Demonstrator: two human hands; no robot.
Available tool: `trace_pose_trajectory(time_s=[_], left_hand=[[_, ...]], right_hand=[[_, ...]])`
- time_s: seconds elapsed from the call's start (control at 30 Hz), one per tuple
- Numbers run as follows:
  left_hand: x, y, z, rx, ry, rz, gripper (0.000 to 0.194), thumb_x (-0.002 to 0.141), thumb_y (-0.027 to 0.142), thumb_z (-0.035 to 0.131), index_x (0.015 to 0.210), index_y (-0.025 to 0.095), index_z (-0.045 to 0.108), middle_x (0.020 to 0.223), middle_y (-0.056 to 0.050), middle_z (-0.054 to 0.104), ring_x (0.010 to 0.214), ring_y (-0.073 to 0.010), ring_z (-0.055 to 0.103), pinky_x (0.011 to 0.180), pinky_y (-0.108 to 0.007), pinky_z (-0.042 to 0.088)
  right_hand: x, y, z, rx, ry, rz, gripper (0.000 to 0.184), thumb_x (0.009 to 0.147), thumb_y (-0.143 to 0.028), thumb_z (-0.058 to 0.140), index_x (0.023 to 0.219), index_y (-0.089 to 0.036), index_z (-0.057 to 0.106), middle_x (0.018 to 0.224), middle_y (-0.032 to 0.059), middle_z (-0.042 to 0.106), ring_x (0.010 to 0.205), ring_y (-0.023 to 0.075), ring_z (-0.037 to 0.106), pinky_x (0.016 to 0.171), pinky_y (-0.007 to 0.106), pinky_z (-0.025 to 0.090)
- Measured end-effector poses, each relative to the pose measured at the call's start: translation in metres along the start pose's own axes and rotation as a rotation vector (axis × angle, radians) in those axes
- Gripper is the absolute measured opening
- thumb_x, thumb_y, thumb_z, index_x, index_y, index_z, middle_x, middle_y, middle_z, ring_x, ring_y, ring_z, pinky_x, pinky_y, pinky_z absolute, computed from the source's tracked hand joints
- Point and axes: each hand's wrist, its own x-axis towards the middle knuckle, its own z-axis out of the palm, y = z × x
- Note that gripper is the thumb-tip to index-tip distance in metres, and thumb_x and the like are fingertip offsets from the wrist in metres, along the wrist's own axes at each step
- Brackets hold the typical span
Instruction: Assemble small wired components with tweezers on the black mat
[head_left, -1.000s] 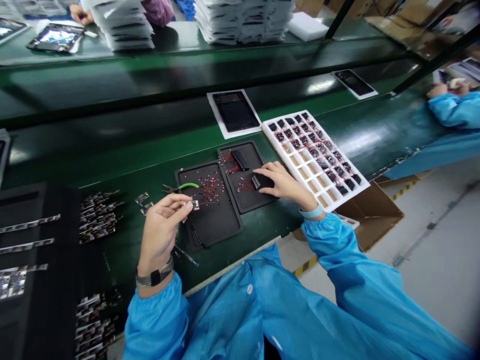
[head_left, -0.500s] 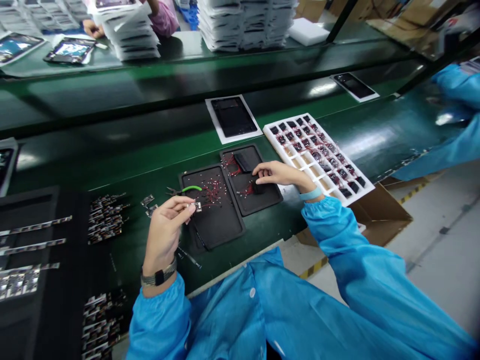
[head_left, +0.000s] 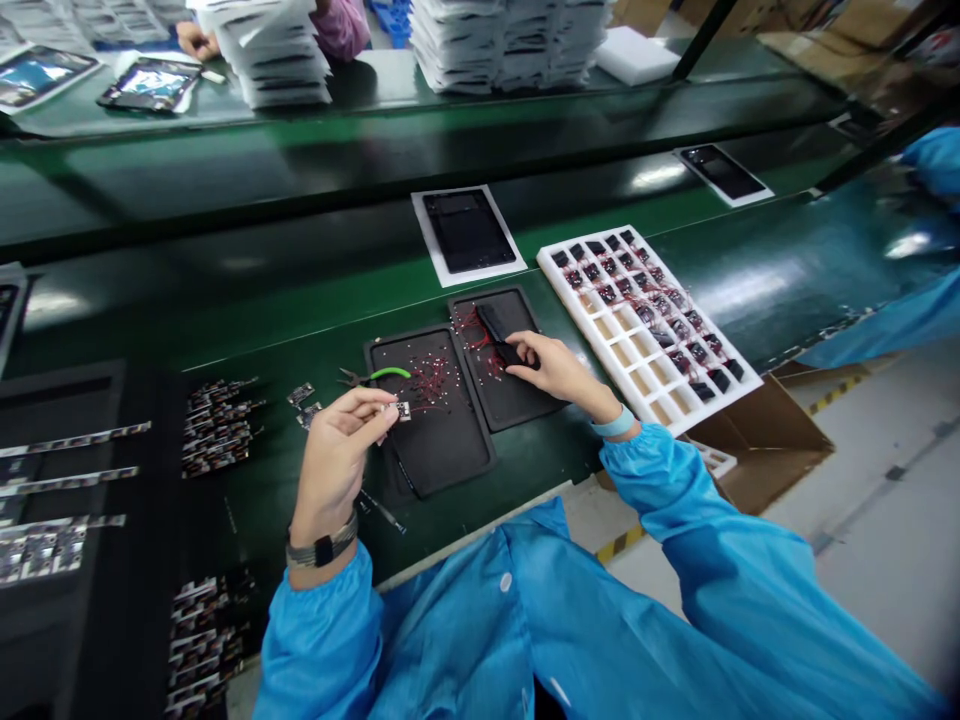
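Note:
My left hand [head_left: 341, 440] pinches a small circuit board [head_left: 404, 411] above the left black tray [head_left: 450, 455]. A thin dark strip [head_left: 405, 475] hangs or lies below it; whether it joins the board, I cannot tell. Over the right black tray [head_left: 517, 405], my right hand [head_left: 551, 365] has its fingers closed on a small black block [head_left: 512, 354] with red wires near it. Another black block [head_left: 493, 322] lies just behind, close to or touching it. Short red wires [head_left: 431, 385] are scattered in the left tray, beside green-handled pliers [head_left: 390, 373].
A white foam tray [head_left: 551, 262] of black parts with red wires stands to the right. Behind lies a tablet panel [head_left: 469, 230] on white foam. Rows of circuit boards [head_left: 221, 425] lie left. Across the bench, a co-worker's hand [head_left: 196, 40] is beside stacked white sheets [head_left: 274, 60].
My right hand has shifted slightly and the black block at its fingers has moved up against the one behind. My left hand stays on the circuit board. The view has shifted a little.

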Motion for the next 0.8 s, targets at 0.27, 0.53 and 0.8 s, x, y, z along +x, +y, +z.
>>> trace_pose_trajectory(time_s=[0.27, 0.53, 0.8], left_hand=[[0.0, -0.001, -0.001, 0.015, 0.003, 0.01, 0.027, 0.073, 0.03, 0.091, 0.094, 0.017, 0.079, 0.082, -0.005, 0.071, 0.074, -0.0123, 0.061, 0.062, -0.02, 0.044], [0.002, -0.002, -0.003, -0.003, -0.01, 0.025, 0.025, 0.074, 0.029, 0.091, 0.093, 0.017, 0.08, 0.082, -0.004, 0.072, 0.072, -0.012, 0.061, 0.061, -0.02, 0.043], [0.0, 0.0, 0.003, -0.092, 0.029, 0.058, 0.037, 0.075, 0.025, 0.088, 0.111, 0.017, 0.082, 0.083, -0.003, 0.07, 0.069, -0.0096, 0.059, 0.056, -0.018, 0.043]], right_hand=[[0.001, -0.008, 0.01, -0.218, 0.179, 0.048, 0.027, 0.09, -0.038, 0.08, 0.096, -0.021, 0.06, 0.087, 0.0073, 0.063, 0.086, 0.0266, 0.058, 0.077, 0.036, 0.045], [-0.012, 0.0, -0.01, -0.122, 0.015, 0.06, 0.023, 0.098, -0.027, 0.065, 0.118, -0.018, 0.073, 0.093, 0.0095, 0.076, 0.084, 0.0252, 0.068, 0.078, 0.035, 0.048], [-0.023, -0.038, -0.023, 0.46, -0.043, 0.227, 0.034, 0.094, -0.052, 0.07, 0.088, -0.019, 0.067, 0.071, 0.0045, 0.074, 0.067, 0.0205, 0.069, 0.067, 0.032, 0.051]])
